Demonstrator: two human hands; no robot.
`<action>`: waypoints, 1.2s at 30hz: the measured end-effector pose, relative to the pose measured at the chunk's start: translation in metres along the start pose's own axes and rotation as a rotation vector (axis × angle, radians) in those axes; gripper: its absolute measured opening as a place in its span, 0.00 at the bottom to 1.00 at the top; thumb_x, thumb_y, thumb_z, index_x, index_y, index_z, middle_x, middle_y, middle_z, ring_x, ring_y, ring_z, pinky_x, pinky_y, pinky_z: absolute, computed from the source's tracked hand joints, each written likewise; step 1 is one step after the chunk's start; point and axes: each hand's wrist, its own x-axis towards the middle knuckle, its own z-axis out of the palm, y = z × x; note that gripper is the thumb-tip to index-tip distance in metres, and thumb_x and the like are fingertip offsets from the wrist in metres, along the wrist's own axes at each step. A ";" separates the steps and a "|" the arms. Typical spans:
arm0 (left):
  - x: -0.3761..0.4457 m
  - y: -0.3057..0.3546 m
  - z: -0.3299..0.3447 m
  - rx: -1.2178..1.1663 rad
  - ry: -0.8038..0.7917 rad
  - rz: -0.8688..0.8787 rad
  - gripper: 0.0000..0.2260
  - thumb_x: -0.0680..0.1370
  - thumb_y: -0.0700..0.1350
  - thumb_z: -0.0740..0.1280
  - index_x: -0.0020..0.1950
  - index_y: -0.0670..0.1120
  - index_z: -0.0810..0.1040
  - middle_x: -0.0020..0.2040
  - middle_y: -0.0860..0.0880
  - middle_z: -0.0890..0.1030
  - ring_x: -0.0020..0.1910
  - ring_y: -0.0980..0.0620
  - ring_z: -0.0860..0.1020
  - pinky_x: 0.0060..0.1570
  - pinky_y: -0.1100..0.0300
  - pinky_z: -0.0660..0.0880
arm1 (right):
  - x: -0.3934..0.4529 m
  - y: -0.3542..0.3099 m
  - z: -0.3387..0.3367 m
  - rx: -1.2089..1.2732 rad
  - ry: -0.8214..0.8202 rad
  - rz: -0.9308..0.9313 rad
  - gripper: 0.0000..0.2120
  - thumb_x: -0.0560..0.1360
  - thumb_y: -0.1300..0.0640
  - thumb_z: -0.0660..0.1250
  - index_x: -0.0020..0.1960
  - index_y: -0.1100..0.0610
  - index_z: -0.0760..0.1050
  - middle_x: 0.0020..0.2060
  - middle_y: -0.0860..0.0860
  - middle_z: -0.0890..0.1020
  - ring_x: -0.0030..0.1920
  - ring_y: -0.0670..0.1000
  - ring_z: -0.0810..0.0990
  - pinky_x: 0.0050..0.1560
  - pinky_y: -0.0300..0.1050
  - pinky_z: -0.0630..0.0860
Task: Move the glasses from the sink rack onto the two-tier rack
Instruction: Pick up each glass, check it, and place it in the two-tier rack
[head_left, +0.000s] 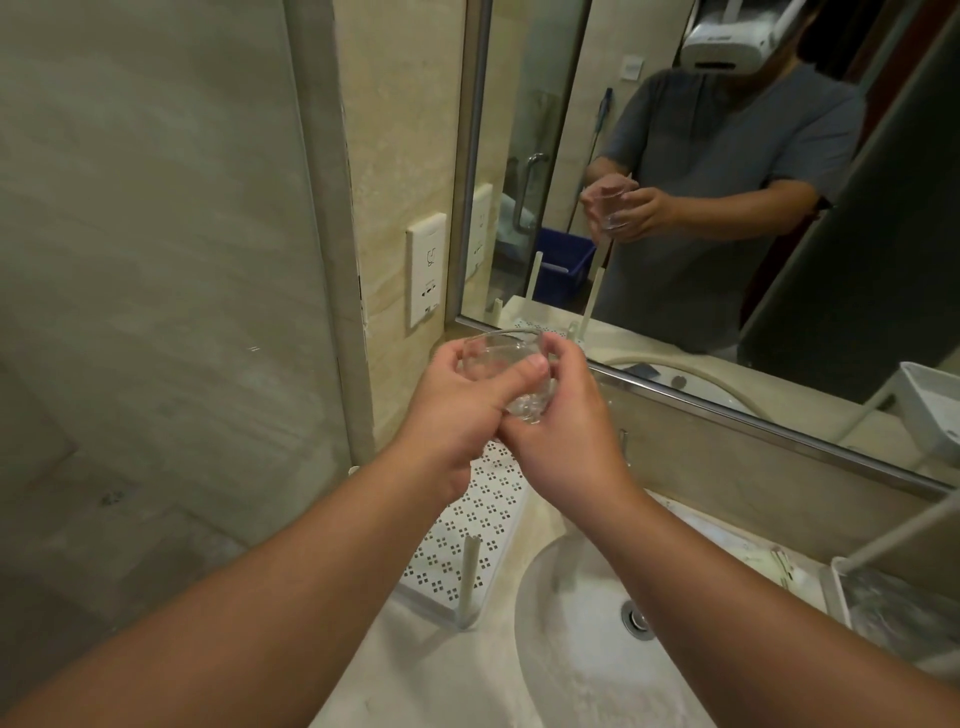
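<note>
A clear drinking glass (498, 356) is held in the air between both hands, tilted with its mouth toward the upper left. My left hand (457, 415) wraps its side, thumb across the front. My right hand (566, 431) grips it from the right and below. Beneath the hands lies the white perforated shelf of the two-tier rack (462, 540), with a white post (470, 582) at its near corner. At the right edge stands the sink rack (878, 597), a white tray holding something clear that I cannot make out.
A white basin (587, 665) with a metal drain (636, 618) sits below right. A mirror (727, 208) spans the wall ahead and shows a person holding the glass. A wall socket (427, 270) is left of it. A frosted glass panel (156, 260) fills the left side.
</note>
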 end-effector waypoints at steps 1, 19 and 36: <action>-0.001 -0.001 0.001 0.014 0.003 0.055 0.27 0.66 0.47 0.81 0.60 0.56 0.73 0.51 0.55 0.85 0.41 0.61 0.84 0.29 0.66 0.77 | 0.000 0.001 0.000 0.013 0.000 0.004 0.42 0.67 0.54 0.77 0.74 0.44 0.58 0.67 0.45 0.70 0.58 0.39 0.67 0.46 0.26 0.62; -0.020 -0.043 0.069 0.195 -0.134 0.193 0.35 0.58 0.51 0.81 0.62 0.60 0.71 0.59 0.57 0.78 0.58 0.56 0.79 0.44 0.61 0.79 | -0.035 0.049 -0.060 0.027 0.152 0.098 0.40 0.65 0.59 0.75 0.71 0.44 0.61 0.63 0.41 0.65 0.51 0.34 0.70 0.42 0.23 0.69; -0.070 -0.141 0.242 0.273 -0.434 0.038 0.31 0.65 0.41 0.81 0.62 0.54 0.71 0.60 0.56 0.78 0.46 0.68 0.79 0.35 0.73 0.73 | -0.117 0.165 -0.209 -0.126 0.367 0.330 0.39 0.63 0.51 0.76 0.70 0.48 0.64 0.61 0.45 0.73 0.53 0.41 0.71 0.46 0.21 0.65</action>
